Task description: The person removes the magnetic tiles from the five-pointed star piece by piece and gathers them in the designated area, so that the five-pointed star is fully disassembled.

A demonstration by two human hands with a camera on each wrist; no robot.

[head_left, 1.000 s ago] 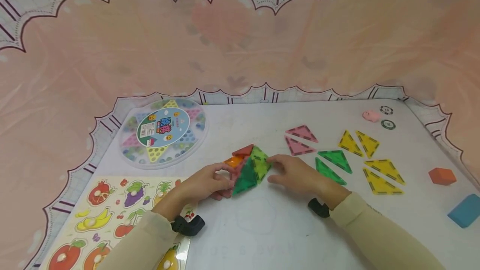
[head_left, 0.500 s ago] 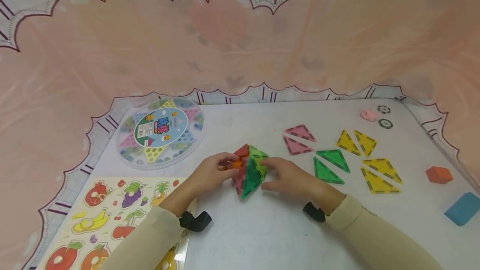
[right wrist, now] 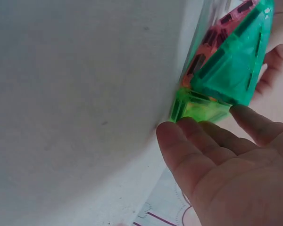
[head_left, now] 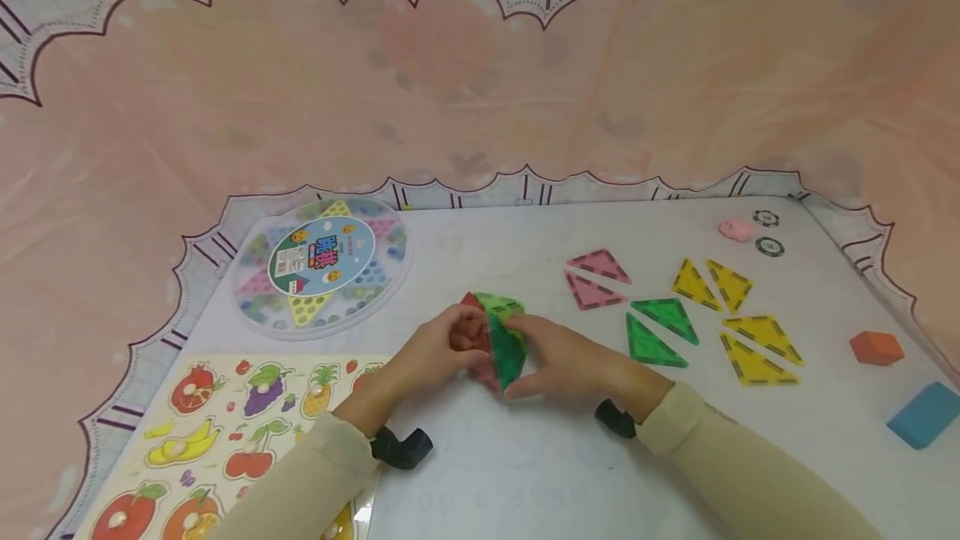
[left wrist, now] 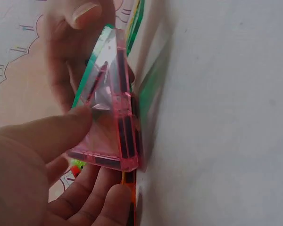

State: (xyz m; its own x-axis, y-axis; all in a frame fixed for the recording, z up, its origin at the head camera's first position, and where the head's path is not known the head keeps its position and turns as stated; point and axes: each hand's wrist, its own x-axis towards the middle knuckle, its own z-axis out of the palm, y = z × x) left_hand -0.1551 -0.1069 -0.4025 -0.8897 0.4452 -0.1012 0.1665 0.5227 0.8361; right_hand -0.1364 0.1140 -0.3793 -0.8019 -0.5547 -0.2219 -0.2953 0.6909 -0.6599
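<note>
A cluster of joined triangular magnetic tiles stands partly raised between both hands. My left hand (head_left: pixel 431 352) grips it from the left; in the left wrist view its thumb presses a pink triangular magnetic tile (left wrist: pixel 106 129), with curled fingers underneath. An orange tile (left wrist: pixel 131 202) shows below. My right hand (head_left: pixel 573 361) is at the cluster's right side. In the right wrist view its fairly straight fingers touch a light green tile (right wrist: pixel 198 108), and its thumb meets the lower corner of a dark green tile (right wrist: pixel 236 63). A red tile (head_left: pixel 470 300) is partly hidden behind the left hand.
Loose pink tiles (head_left: pixel 595 292), green tiles (head_left: pixel 652 343) and several yellow tiles (head_left: pixel 757 359) lie to the right. Farther right are an orange block (head_left: pixel 876 348) and a blue block (head_left: pixel 924 415). A fruit puzzle board (head_left: pixel 281 432) and round game board (head_left: pixel 251 307) lie left.
The cluster has folded up from a flatter shape, its dark green tile now standing steeper. Both hands have come closer together; the left hand has moved right, the right hand slightly left.
</note>
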